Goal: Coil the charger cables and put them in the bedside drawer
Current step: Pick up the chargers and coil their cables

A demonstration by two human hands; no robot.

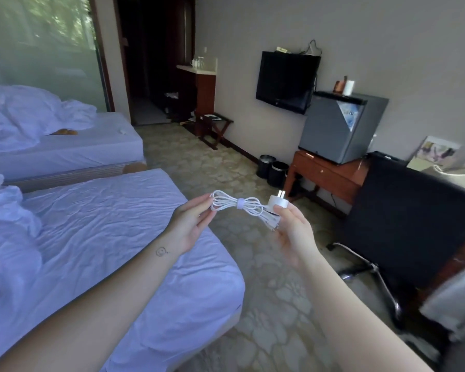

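Note:
A white charger cable [230, 204] is coiled into a flat bundle and bound in the middle by a pale strap. It stretches between both hands, above the carpet at the foot of the near bed. My left hand [189, 224] pinches the looped left end. My right hand [293, 228] holds the right end, where the white plug adapter [277, 201] with two metal prongs points up and right. No bedside drawer is in view.
Two beds with white sheets, the near bed [118, 237] and the far bed [65, 140], fill the left. A black office chair [408, 232] stands at right, beside a wooden table [328, 175] with a grey mini fridge [341, 127]. Two black bins [273, 166] sit by the wall under a TV [285, 80].

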